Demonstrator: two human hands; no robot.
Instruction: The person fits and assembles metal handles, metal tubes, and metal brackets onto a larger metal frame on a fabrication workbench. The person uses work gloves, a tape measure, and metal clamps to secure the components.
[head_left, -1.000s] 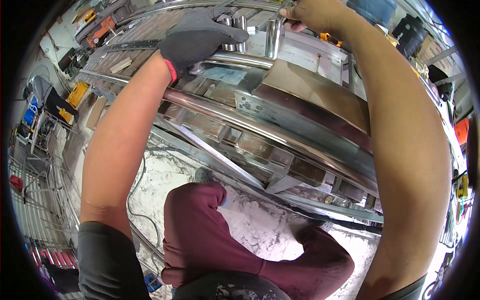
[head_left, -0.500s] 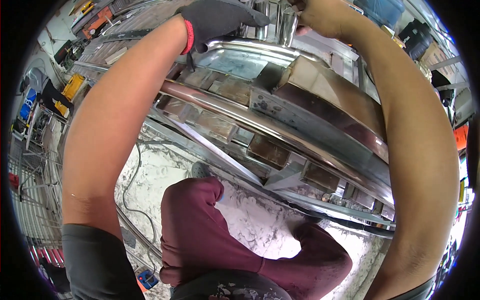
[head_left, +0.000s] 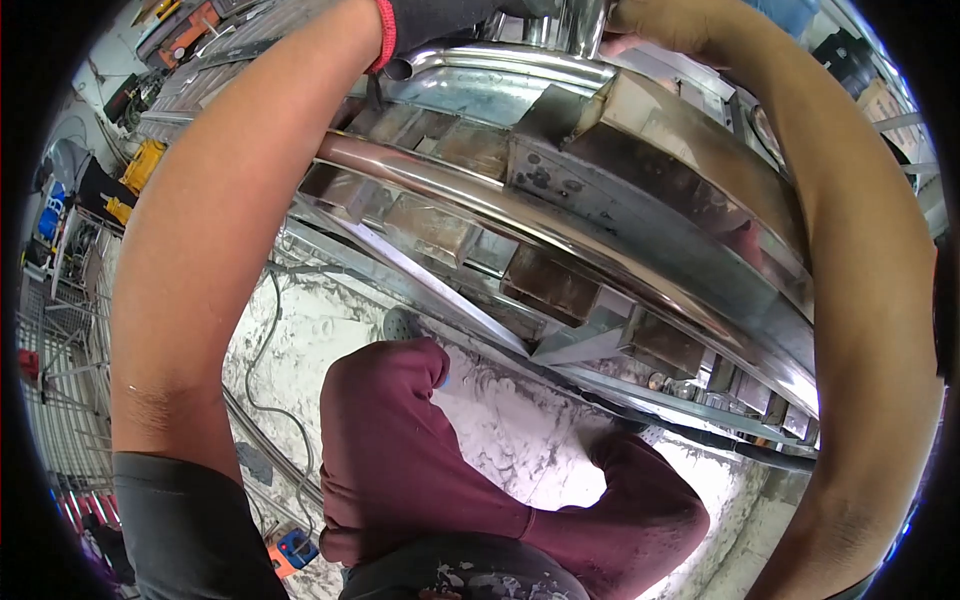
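Note:
At the top edge, my left hand [head_left: 440, 22] wears a dark grey glove with a red cuff. Its fingers reach over short polished metal tubes [head_left: 537, 32]; the picture's edge cuts them off, so their grip is unclear. Bare, my right hand [head_left: 665, 24] has its fingers closed around the right-hand upright metal tube [head_left: 589, 28]. These tubes stand by a bent shiny pipe [head_left: 500, 54], which has an open end below the glove. What the tubes' upper ends look like is hidden.
A long curved polished pipe [head_left: 440, 175] crosses in front of me, with rectangular metal blocks [head_left: 550, 285] beneath. A brown-stained box section [head_left: 690, 150] lies near my right forearm. A black cable [head_left: 262, 385] runs over the whitish floor [head_left: 480, 400]. Wire racks [head_left: 65, 350] stand left.
Both hands and the tubes sit higher in the picture, with the left hand now mostly cut off. My right forearm appears slightly farther right. The right hand stays at the tube.

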